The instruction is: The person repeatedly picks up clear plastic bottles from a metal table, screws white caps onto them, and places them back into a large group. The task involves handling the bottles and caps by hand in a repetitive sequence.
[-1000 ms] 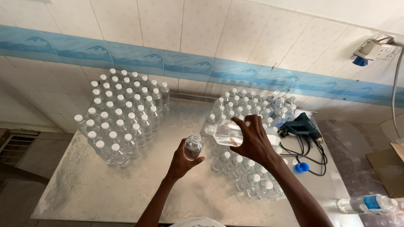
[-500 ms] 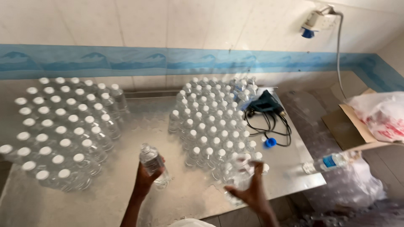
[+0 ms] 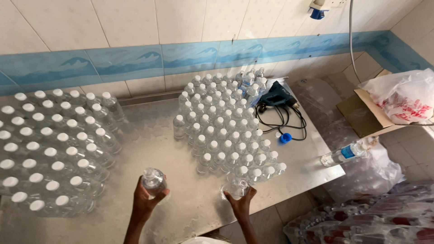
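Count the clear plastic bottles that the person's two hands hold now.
2. The left hand grips one clear plastic bottle above the metal table; the right hand holds another clear bottle at the right group's near edge.

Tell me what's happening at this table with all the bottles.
A person stands at a metal table holding a clear plastic bottle in each hand. The left hand grips one bottle above the bare middle of the table. The right hand holds another bottle at the near edge of the right-hand cluster of capped bottles. A second cluster stands on the left. A blue cap and a dark corded tool lie beside them.
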